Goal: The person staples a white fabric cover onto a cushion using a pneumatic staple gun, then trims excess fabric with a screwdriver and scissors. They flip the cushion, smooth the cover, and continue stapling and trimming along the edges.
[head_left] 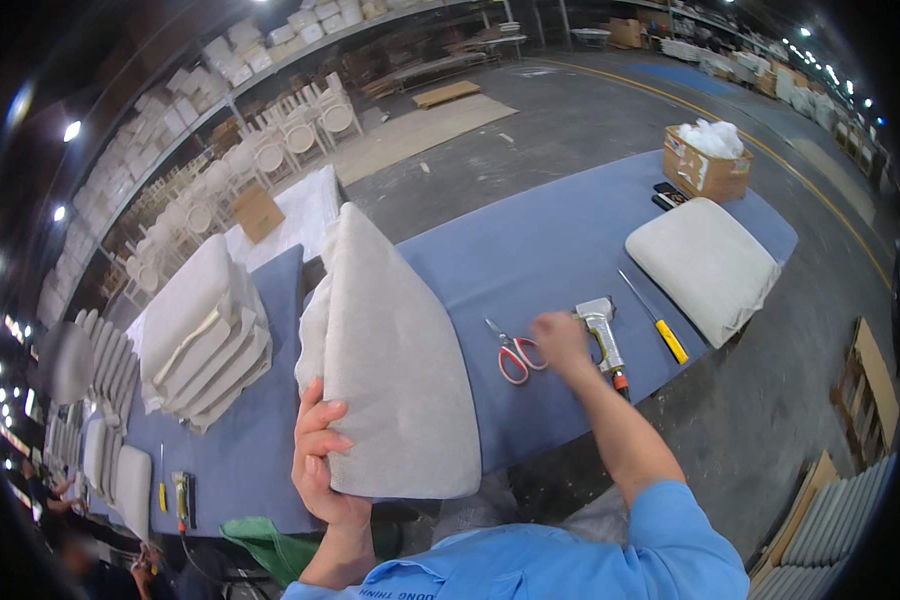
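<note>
My left hand point(322, 455) grips the lower left edge of a pale grey fabric-covered seat cushion point(400, 370), which stands tilted up on the blue-covered table point(460, 245). Loose fabric shows along its left side. Over the table to the right, my right hand point(560, 340) is smeared by motion, so its fingers do not show clearly. Beside it lie scissors point(513, 364) with red and white handles on the left and a silver staple gun point(598, 330) on the right. Farther right is a yellow-handled screwdriver point(670, 340), near another pale cushion point(705, 265) lying flat.
Several covered cushions point(205, 340) are stacked on the left table. A cardboard box point(705, 172) with white stuffing and dark small items point(669, 195) sit at the far right. Another person point(80, 550) works at lower left. Chair frames point(270, 155) stand beyond the table.
</note>
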The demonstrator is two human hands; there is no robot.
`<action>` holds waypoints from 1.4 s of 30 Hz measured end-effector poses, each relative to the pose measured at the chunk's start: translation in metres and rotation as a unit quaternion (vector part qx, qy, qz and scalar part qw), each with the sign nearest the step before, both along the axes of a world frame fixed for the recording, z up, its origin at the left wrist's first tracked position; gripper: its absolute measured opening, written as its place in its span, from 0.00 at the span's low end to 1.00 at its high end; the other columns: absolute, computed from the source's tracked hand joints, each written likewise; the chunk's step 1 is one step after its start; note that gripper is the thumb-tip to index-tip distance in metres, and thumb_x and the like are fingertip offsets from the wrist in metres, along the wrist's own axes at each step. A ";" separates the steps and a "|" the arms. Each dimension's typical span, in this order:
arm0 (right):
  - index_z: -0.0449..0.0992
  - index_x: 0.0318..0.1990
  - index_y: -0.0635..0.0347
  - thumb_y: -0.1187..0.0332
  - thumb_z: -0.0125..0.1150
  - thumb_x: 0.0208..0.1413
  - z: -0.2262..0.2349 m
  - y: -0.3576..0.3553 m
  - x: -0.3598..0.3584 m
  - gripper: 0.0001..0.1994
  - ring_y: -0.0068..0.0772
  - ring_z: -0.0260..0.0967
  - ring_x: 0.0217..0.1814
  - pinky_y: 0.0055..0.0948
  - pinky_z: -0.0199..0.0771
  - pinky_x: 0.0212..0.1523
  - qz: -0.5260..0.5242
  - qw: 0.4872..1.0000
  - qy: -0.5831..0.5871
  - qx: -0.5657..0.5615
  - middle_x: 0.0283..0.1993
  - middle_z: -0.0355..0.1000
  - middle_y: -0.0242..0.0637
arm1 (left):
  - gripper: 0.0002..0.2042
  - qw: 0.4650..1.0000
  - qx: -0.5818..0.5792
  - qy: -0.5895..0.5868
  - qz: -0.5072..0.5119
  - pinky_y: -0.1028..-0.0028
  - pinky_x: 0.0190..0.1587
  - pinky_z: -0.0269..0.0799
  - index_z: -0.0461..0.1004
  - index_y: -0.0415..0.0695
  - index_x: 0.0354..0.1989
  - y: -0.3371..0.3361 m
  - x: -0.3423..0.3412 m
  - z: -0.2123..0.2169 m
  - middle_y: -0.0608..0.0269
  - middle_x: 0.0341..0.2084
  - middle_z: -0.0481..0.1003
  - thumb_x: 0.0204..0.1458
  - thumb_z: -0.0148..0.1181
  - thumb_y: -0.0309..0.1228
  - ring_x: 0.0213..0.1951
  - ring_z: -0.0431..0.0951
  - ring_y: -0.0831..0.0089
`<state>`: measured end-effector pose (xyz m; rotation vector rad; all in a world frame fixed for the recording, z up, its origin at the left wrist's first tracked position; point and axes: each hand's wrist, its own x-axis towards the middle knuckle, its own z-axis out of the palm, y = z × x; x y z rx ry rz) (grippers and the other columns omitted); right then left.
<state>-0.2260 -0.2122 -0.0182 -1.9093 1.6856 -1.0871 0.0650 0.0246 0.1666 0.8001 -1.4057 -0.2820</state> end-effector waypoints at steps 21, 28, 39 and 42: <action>0.65 0.59 0.58 0.60 0.62 0.75 0.181 0.141 -0.076 0.17 0.19 0.68 0.30 0.21 0.72 0.30 0.224 0.863 -0.444 -0.090 0.47 0.80 0.45 | 0.27 0.980 -0.048 -0.195 -0.007 0.39 0.79 0.39 0.76 0.46 0.58 -0.013 -0.053 0.006 0.52 0.65 0.75 0.44 0.71 0.25 0.79 0.58 0.42; 0.61 0.54 0.54 0.56 0.61 0.75 0.278 0.260 -0.033 0.17 0.26 0.74 0.37 0.23 0.78 0.39 0.296 0.846 -0.362 -0.255 0.48 0.80 0.51 | 0.23 0.981 -0.068 -0.179 -0.042 0.37 0.77 0.44 0.77 0.49 0.54 -0.022 -0.097 0.015 0.57 0.62 0.77 0.45 0.72 0.28 0.75 0.64 0.39; 0.57 0.56 0.50 0.60 0.52 0.78 0.277 0.274 -0.024 0.12 0.30 0.76 0.36 0.24 0.78 0.35 0.226 0.796 -0.403 -0.391 0.49 0.80 0.52 | 0.23 0.976 -0.074 -0.205 -0.022 0.40 0.77 0.48 0.78 0.47 0.52 -0.024 -0.102 0.014 0.56 0.60 0.78 0.44 0.71 0.28 0.73 0.67 0.42; 0.56 0.57 0.49 0.53 0.53 0.78 0.222 0.248 -0.003 0.16 0.33 0.78 0.35 0.30 0.85 0.34 0.265 0.885 -0.253 -0.287 0.47 0.79 0.56 | 0.22 0.977 -0.075 -0.201 -0.018 0.40 0.77 0.48 0.78 0.47 0.52 -0.022 -0.103 0.015 0.55 0.60 0.78 0.45 0.71 0.29 0.73 0.67 0.42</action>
